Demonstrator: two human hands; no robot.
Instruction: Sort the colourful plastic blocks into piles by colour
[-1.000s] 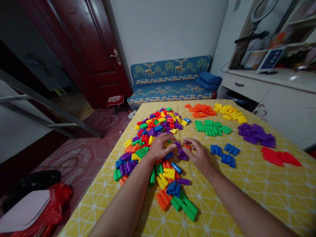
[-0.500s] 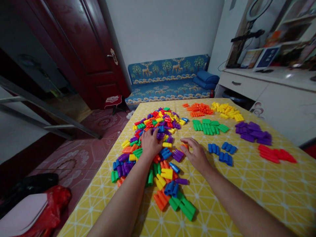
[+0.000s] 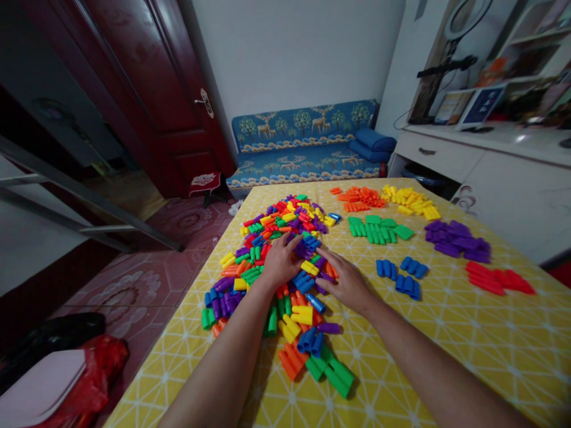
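Note:
Bullet-shaped plastic building blocks in mixed colours form a heap (image 3: 285, 217) on the left half of the table. My left hand (image 3: 282, 260) rests on the heap, palm down, with thumb and fingers apart; what lies beneath its fingertips is partly hidden. On the heap's right edge, my right hand (image 3: 347, 282) has its thumb and fingers spread around purple and orange blocks, not closed on them. Between the two hands are a yellow block (image 3: 309, 268) and a blue block (image 3: 303, 281). A blue block (image 3: 311, 241) also lies just beyond the fingertips.
Sorted by colour on the right are orange (image 3: 363, 196), yellow (image 3: 410, 200), green (image 3: 378, 229), purple (image 3: 457, 239), red (image 3: 498, 278) and blue (image 3: 407, 285) groups. A yellow patterned cloth (image 3: 446, 351) covers the table. Behind stands a blue sofa (image 3: 294, 157); a white cabinet (image 3: 504, 190) is to the right.
My right hand has moved left to the heap's edge. My left hand has shifted slightly right. Blocks between them have been pushed about, with a blue one now showing by the fingertips.

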